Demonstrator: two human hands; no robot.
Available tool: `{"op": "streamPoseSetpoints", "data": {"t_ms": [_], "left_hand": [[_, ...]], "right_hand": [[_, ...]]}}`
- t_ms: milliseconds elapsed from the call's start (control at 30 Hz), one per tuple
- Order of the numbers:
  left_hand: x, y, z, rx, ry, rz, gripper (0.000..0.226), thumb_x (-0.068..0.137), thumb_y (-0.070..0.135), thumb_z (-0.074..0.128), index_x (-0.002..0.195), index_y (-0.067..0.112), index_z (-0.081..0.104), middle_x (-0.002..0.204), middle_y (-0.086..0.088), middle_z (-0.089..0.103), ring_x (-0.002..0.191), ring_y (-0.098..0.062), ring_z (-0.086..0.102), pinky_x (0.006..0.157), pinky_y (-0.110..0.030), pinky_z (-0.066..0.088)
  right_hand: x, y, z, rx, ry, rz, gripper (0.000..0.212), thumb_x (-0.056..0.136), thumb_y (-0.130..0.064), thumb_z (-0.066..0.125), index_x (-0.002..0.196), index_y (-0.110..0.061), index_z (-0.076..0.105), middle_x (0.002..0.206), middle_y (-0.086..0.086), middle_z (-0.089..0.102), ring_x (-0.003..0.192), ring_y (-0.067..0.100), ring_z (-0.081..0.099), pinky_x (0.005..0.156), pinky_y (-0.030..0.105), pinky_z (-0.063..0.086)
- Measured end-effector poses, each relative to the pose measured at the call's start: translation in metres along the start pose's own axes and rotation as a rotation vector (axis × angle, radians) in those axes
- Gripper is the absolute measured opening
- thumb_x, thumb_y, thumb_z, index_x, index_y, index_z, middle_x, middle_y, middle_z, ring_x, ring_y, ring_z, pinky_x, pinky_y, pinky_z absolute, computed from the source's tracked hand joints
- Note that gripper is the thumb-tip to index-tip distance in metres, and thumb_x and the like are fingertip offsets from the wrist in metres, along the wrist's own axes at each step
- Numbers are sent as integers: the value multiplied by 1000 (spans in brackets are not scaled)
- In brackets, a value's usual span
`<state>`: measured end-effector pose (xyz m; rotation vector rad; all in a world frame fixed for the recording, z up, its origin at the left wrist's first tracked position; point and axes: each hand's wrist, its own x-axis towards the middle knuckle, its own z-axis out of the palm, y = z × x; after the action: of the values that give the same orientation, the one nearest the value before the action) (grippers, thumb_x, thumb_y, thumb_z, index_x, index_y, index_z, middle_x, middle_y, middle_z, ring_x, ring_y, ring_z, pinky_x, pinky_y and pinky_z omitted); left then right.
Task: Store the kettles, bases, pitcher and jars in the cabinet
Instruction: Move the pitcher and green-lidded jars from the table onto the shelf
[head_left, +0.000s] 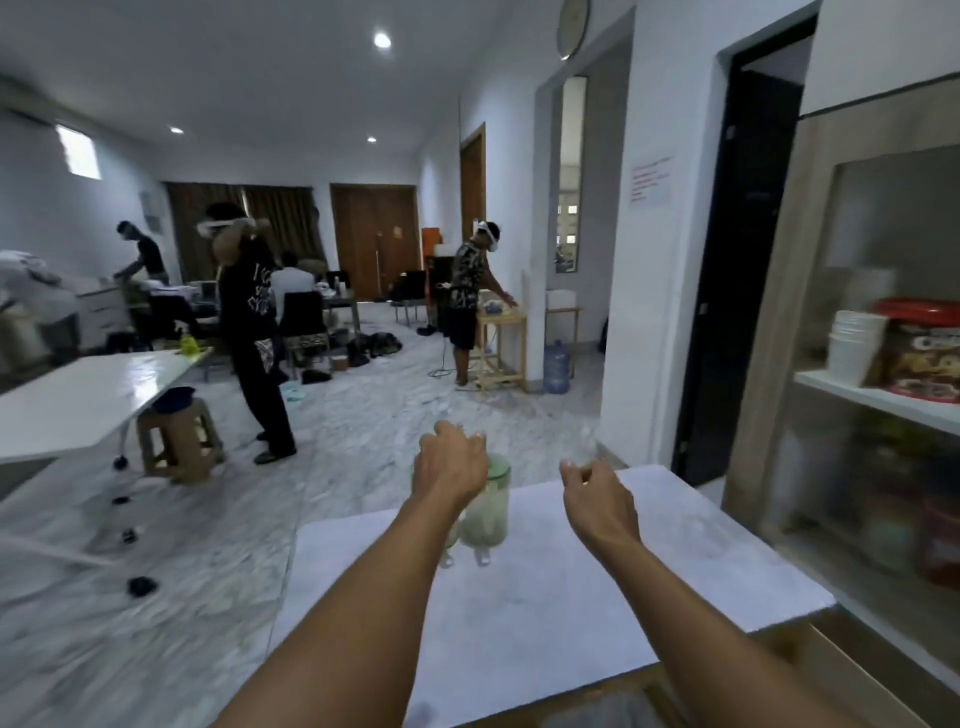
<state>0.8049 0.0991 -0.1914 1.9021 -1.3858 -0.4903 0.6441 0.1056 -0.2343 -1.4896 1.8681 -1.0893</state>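
Two hands are out in front of you over the white table. Your left hand hovers at the green lid of the pitcher, fingers curled and apparently not yet closed on it, though motion blur makes contact hard to judge. Your right hand hangs loose and holds nothing, just right of the pitcher. The pitcher stands upright near the table's far edge, pale and see-through, with a second blurred container partly hidden behind your left forearm. It looks like thin plastic: probably light and stiff, but smooth and slippery. Take it around the body below the lid, or by a handle if one shows, not by the lid alone. The cabinet stands open to your right, its shelf already carrying cups and a jar.
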Motion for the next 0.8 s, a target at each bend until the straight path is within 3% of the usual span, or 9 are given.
{"op": "streamPoseSetpoints", "data": {"t_ms": [167, 433, 533, 633, 733, 800], "left_hand": [[53, -79, -12, -34, -15, -160, 54, 98, 38, 43, 136, -1, 42, 138, -24, 51, 125, -40, 50, 98, -40, 43], [138, -133, 67, -127, -150, -334, 51, 92, 38, 51, 119, -4, 60, 120, -24, 65, 110, -39, 61, 88, -39, 50], [174, -138, 99, -210, -203, -447, 45, 93, 34, 54, 117, -3, 62, 120, -19, 65, 108, -36, 62, 84, -34, 49], [207, -141, 130, -330, -232, -588, 42, 94, 30, 56, 121, -2, 59, 115, -17, 63, 93, -32, 60, 74, -31, 47], [231, -145, 154, -436, -247, -690, 48, 89, 37, 63, 121, 1, 60, 119, -18, 65, 104, -35, 63, 90, -38, 53], [242, -152, 167, -470, -275, -732, 39, 86, 36, 68, 111, 7, 62, 110, -16, 65, 104, -35, 64, 94, -44, 53]], "right_hand": [[13, -10, 84, -31, -87, 36, 40, 98, -48, 42, 103, -11, 57, 113, 11, 65, 108, 33, 59, 82, 36, 42], [114, 18, 169, -54, -167, 180, 29, 95, -38, 56, 105, -11, 56, 115, 13, 64, 107, 33, 58, 87, 37, 47], [157, 33, 200, -48, -237, 286, 40, 90, -34, 64, 119, -9, 53, 121, 14, 61, 112, 33, 57, 89, 36, 46], [192, 45, 228, -47, -308, 362, 54, 84, -34, 71, 125, -6, 50, 122, 13, 60, 115, 33, 57, 89, 36, 46], [217, 57, 253, -32, -363, 391, 63, 69, -45, 78, 116, -7, 61, 113, 9, 68, 107, 31, 64, 90, 39, 53], [228, 68, 266, -17, -381, 399, 65, 56, -49, 77, 109, -12, 69, 105, 8, 73, 99, 29, 69, 89, 43, 56]]}}
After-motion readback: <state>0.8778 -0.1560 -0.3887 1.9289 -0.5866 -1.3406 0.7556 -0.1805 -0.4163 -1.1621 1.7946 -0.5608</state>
